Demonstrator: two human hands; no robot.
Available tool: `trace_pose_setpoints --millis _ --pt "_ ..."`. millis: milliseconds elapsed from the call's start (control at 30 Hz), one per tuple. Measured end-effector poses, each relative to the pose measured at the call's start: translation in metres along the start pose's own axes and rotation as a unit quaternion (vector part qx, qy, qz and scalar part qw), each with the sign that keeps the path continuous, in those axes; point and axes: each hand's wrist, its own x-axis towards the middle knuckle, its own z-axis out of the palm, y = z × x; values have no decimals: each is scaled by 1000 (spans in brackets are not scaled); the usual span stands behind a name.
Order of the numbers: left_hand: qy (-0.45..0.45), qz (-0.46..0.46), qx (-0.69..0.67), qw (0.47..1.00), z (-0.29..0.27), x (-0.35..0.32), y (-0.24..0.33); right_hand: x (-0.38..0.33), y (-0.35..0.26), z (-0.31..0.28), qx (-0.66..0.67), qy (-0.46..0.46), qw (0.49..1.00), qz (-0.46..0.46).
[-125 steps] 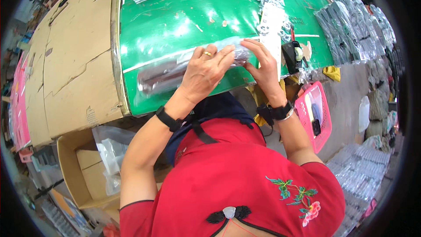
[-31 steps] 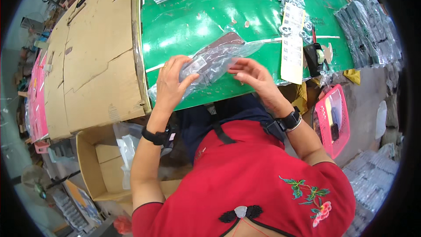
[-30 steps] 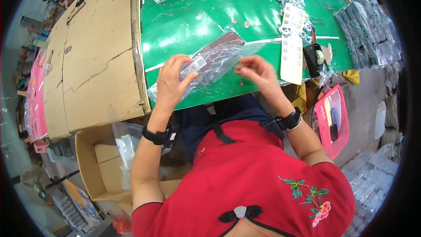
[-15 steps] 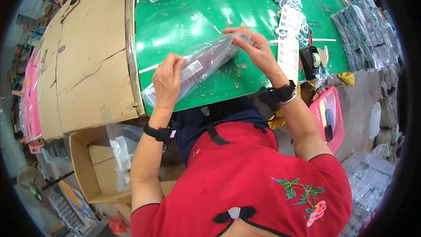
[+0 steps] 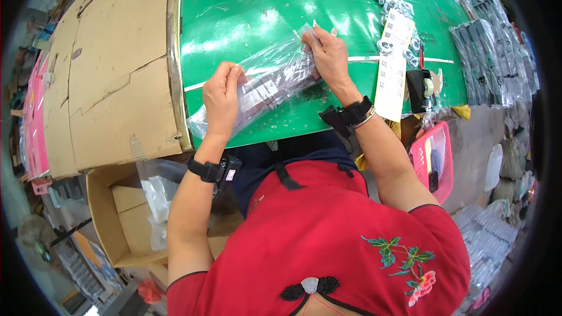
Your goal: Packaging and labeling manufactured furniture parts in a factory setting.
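Clear plastic bag (image 5: 272, 64), enclosing a dark brown object (image 5: 291, 78), is held slantwise over the green tabletop (image 5: 252, 17). Its near-left edge is pinched by the fingers of the left hand (image 5: 221, 98); its far-right end is clamped by the right hand's (image 5: 329, 57) curled fingers. A label sheet (image 5: 391, 76) is positioned to the right.

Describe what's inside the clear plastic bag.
A long, dark brown item shows through the clear plastic bag, partly behind a white label. The right hand partly covers its right end; its underside is hidden.
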Motion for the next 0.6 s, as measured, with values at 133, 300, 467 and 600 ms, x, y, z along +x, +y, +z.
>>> trace_pose_setpoints --millis 133,300,467,600 --pt "-23 -52 -6 998 5 10 -14 3 1 2 -49 1 999 -9" --pt "-89 -86 -19 992 -3 18 -24 2 2 5 -101 10 995 -25" --pt "-48 -31 -30 998 -46 8 -18 2 6 7 -92 21 995 -28" --pt "-138 -2 143 980 -62 -10 -14 5 7 6 -60 18 998 -12"
